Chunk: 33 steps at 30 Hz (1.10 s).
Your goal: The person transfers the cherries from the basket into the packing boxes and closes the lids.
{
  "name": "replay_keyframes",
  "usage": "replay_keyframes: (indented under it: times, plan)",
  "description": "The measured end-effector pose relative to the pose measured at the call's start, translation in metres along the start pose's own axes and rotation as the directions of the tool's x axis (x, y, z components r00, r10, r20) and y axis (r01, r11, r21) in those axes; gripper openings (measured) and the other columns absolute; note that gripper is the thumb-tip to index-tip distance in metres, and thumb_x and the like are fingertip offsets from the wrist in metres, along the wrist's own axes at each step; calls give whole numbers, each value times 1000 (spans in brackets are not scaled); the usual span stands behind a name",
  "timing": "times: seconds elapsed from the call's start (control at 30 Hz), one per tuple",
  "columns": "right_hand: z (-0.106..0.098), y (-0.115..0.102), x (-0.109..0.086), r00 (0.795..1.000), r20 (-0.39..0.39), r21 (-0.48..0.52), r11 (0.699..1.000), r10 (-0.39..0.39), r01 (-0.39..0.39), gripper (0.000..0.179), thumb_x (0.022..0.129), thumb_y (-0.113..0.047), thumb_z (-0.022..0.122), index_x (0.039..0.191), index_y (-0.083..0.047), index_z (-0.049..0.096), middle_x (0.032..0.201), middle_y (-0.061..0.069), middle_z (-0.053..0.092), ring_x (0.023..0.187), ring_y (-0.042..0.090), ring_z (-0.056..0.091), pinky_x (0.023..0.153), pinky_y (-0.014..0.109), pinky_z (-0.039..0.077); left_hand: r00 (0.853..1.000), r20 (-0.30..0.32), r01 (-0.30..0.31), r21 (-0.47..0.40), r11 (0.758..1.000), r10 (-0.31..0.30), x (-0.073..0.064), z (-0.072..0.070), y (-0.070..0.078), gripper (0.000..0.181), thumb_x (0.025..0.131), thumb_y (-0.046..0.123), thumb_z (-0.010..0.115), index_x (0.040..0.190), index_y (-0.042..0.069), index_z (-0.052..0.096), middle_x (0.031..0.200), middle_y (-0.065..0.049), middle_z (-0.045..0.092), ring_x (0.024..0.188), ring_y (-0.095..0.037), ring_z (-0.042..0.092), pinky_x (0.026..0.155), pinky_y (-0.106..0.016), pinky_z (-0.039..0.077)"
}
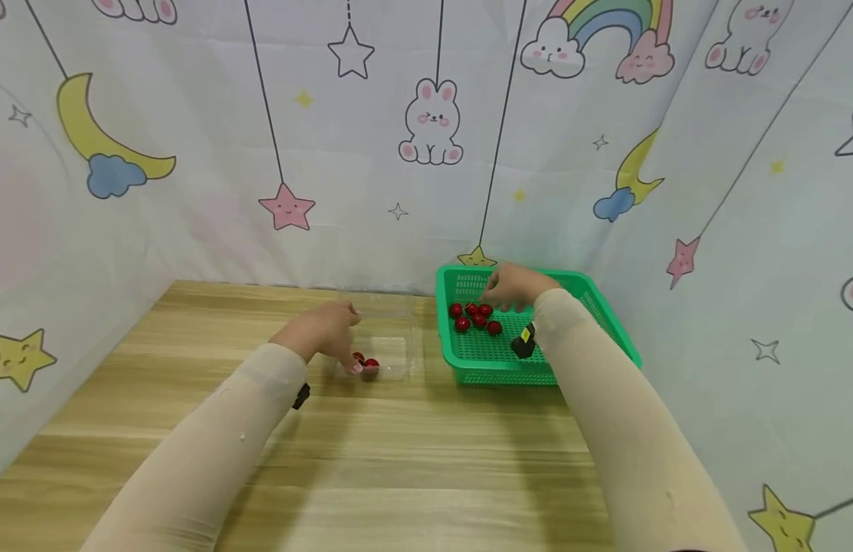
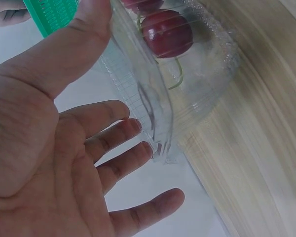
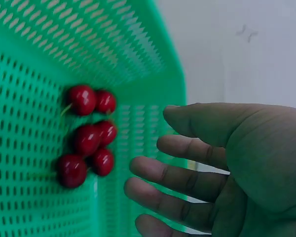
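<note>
A clear plastic box (image 1: 404, 354) stands on the table with its clear lid raised at the back. Inside it lie dark red cherries (image 2: 167, 34), two of them visible, one with a green stem. My left hand (image 1: 327, 331) is at the box's left side, its thumb by the rim and its other fingers loosely spread against the clear plastic. To the right, a green perforated basket (image 1: 509, 377) holds several cherries (image 3: 85, 139) grouped in its left part. Over the basket hovers my right hand (image 1: 514, 287), fingers apart, with nothing in it and not touching the cherries.
The wooden table (image 1: 398, 468) extends in front of the box and basket and off to the left. Behind it hangs a white cloth (image 1: 371, 153) printed with rabbits, stars and moons, close to the basket's back and right side.
</note>
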State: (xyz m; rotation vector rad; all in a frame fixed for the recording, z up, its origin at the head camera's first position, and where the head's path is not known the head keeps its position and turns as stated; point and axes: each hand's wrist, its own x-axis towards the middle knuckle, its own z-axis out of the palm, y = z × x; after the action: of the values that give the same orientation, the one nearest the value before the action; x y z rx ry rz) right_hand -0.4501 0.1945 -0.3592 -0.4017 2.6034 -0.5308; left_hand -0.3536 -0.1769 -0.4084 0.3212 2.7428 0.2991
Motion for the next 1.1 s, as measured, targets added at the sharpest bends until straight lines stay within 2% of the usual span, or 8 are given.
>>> replay_keyframes:
  times: [0.27,0.37,0.47,0.6,0.73,0.83,0.97,1.1]
  plan:
    - [5,21,8,999,16,-26,998,50,-50,37,115,-26,66,142,-5,79,142,20,77,123,38,77,99,55,69,1000,-11,1,8,1000,-1,1,-3,2,111,83,47,103,172,6,50,183,-13,38,166,-48,41,131,-66,45]
    - [9,24,13,997,12,-37,997,74,-74,27,113,-24,70,129,-7,85,141,16,76,119,35,79,88,49,69,1000,-14,-6,13,1000,6,1,-3,2,111,84,47,103,172,5,50,183,-13,39,166,-48,41,131,-66,45]
    - [14,25,17,996,42,-84,994,73,-69,22,113,-25,72,108,-8,85,136,14,77,116,32,82,87,44,69,1000,-10,-16,34,999,17,0,-3,2,112,84,48,103,172,5,49,183,-15,39,166,-49,41,131,-66,45]
    - [17,23,20,994,89,-125,991,61,-50,33,112,-26,73,81,-14,72,122,8,76,112,32,84,98,46,68,1000,-7,-21,44,999,22,-1,-2,1,114,83,49,103,173,5,48,182,-14,40,165,-48,42,130,-65,46]
    - [20,18,23,992,95,-115,991,80,-69,48,112,-25,73,68,-22,57,97,0,62,109,33,83,97,46,67,1000,-16,-18,38,999,18,-1,-2,0,114,82,49,104,172,5,49,181,-14,41,164,-48,44,129,-64,47]
    - [21,15,26,991,93,-123,988,100,-88,48,113,-25,73,68,-22,55,92,2,62,112,33,82,95,44,66,1000,-18,-12,29,1000,12,0,-1,-1,113,82,48,104,172,6,50,181,-13,40,164,-47,44,129,-65,48]
    - [23,12,30,988,89,-152,982,124,-109,37,113,-26,74,78,-19,64,107,6,75,116,32,82,95,43,67,1000,-17,-11,26,1000,11,0,-1,-1,113,82,48,104,172,6,49,182,-13,40,164,-47,44,128,-66,48]
    - [25,10,33,986,88,-167,978,139,-123,28,112,-26,75,85,-16,70,108,9,76,108,28,81,89,41,66,1000,-20,-9,27,1000,9,1,1,-1,113,83,49,103,172,7,50,182,-13,39,165,-46,43,129,-65,48]
